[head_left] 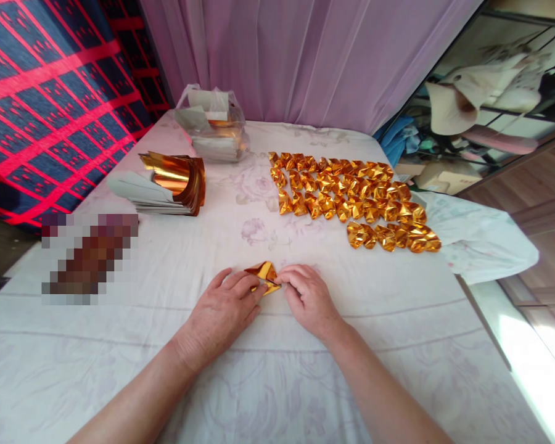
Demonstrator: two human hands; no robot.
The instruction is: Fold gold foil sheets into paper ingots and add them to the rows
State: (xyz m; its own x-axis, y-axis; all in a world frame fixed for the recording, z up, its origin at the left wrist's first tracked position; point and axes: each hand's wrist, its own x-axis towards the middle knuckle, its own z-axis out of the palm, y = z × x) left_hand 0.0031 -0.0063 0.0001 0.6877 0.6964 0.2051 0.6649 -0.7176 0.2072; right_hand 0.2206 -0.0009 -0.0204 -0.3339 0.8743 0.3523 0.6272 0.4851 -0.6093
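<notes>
Both bare forearms point(152, 382) slant inward from where the person sits; the left hand point(229, 299) rests palm down, the right hand point(311, 299) curls loosely, fingers bent.

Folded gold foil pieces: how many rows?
4: three long rows of shiny gold folded-foil pieces, one behind another, and a shorter row at the near right; none looks hidden.

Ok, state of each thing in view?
Gold foil sheet: partly folded
Left hand: resting on that sheet
Right hand: touching its right end
Gold foil pieces: folded, in rows
Gold foil stack: bent over
Clear plastic bag: holding papers
Purple curtain: hanging in folds
Floral tablecloth: spread
Pixelated item: cannot tell
</notes>
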